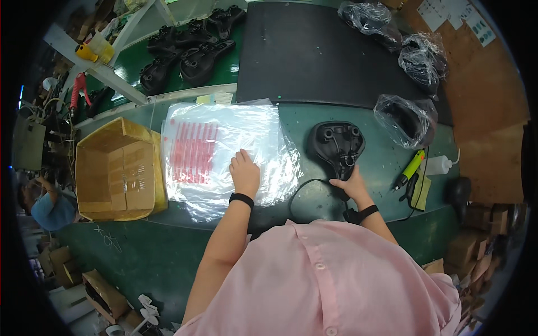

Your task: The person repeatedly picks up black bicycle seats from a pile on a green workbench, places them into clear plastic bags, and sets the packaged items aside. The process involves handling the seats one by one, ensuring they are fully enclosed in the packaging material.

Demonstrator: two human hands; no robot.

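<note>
My right hand [352,186] is closed around the narrow nose of a black bicycle saddle [338,141]. The saddle's underside faces up, with its rails and round fittings showing, and its wide end points away from me. To the left, my left hand [245,171] lies on a stack of clear plastic bags [252,126] with red printing, fingers stretched out over the top sheet. A black band circles each wrist, and a dark cord loops on the table between the saddle and the bags.
A yellow-edged cardboard box [92,193] stands left of the bags. Several bare saddles [199,61] lie at the far left. Bagged saddles [406,120] line the right, near a green electric screwdriver [410,168] and a white squeeze bottle [437,165]. A black mat [314,53] covers the back.
</note>
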